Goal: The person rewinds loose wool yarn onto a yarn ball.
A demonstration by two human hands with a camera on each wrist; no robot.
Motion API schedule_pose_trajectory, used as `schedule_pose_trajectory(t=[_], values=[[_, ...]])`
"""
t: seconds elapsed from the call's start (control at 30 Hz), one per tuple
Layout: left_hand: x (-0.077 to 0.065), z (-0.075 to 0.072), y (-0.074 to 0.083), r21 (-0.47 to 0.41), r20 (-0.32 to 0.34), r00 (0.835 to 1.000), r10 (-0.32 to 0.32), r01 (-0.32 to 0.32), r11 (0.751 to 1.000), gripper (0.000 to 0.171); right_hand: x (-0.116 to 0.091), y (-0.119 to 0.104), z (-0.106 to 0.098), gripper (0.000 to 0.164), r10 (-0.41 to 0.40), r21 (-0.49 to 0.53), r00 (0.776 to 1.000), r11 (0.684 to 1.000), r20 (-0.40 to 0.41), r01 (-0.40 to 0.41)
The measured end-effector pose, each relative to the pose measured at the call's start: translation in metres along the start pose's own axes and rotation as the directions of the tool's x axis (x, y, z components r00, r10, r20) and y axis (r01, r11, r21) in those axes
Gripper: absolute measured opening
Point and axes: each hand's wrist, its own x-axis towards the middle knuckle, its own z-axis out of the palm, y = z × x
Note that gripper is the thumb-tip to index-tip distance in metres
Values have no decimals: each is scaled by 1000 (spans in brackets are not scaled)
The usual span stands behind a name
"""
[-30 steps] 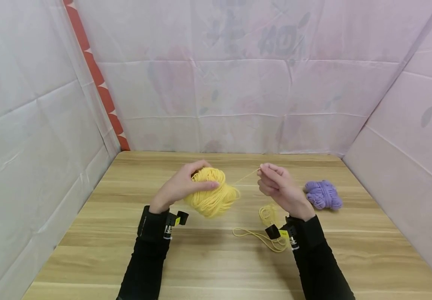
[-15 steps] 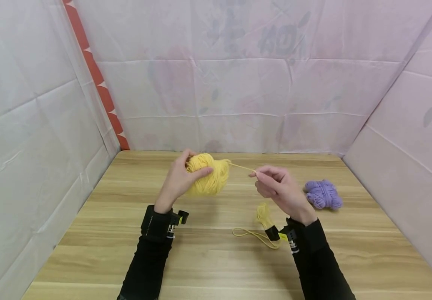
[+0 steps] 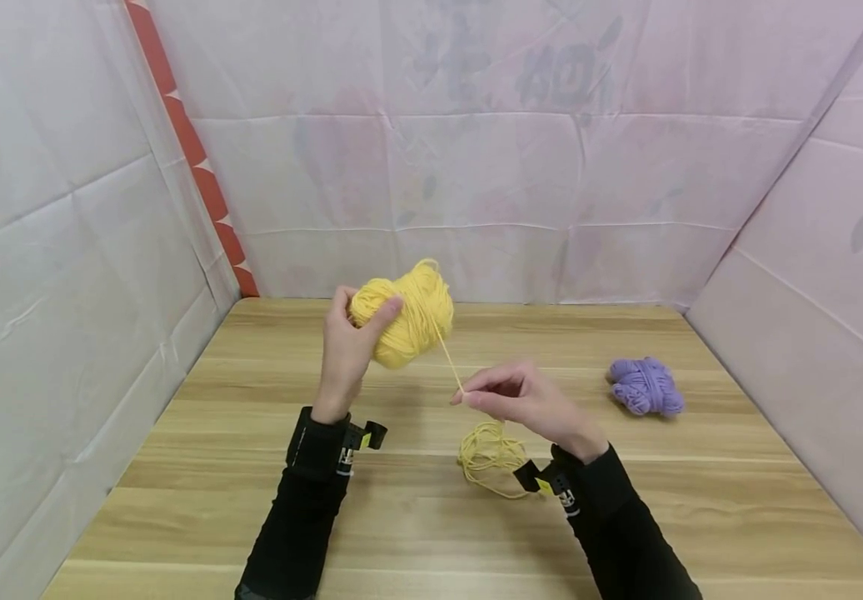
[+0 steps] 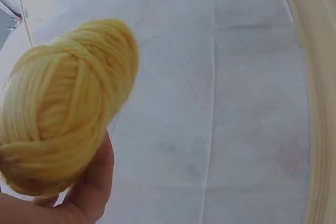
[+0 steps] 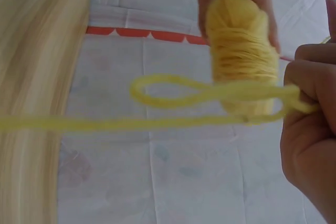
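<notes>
A ball of yellow yarn [image 3: 409, 321] is held up over the table by my left hand [image 3: 349, 350], thumb in front and fingers behind. In the left wrist view the yarn ball [image 4: 68, 98] shows its wound strands, with fingers [image 4: 97, 182] curled under it. My right hand [image 3: 532, 404], lower and to the right, pinches a strand [image 3: 450, 362] that runs taut down from the ball. In the right wrist view loose yarn [image 5: 178, 90] hangs from the right hand [image 5: 315, 114], looped in front of the ball. A loose yellow yarn pile [image 3: 487, 454] lies below the right hand.
A bundle of purple yarn [image 3: 645, 387] rests on the right side of the wooden table [image 3: 199, 483]. Pale printed sheets [image 3: 506, 175] rise behind the table and along both sides, with a red strip [image 3: 192, 150] at the left back corner.
My left hand has raised the yarn ball and turned it more upright. My right hand has moved down and left, so the strand now slopes downward. The loose yarn has shifted left.
</notes>
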Motion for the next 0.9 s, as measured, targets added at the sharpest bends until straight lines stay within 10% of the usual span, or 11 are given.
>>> schedule_pose_trajectory(t=[0.57,0.73,0.9], values=[[-6,14,6,-211,256,967,-1,57,976,19,19,35,4,24,98,-3,994,995,45,-98],[-8,13,7,-182,396,917,-47,129,975,22,18,38,2,16,134,120,991,984,13,-134],[-11,13,9,-84,548,830,-104,179,980,26,13,38,-2,16,198,110,975,976,-104,-186]])
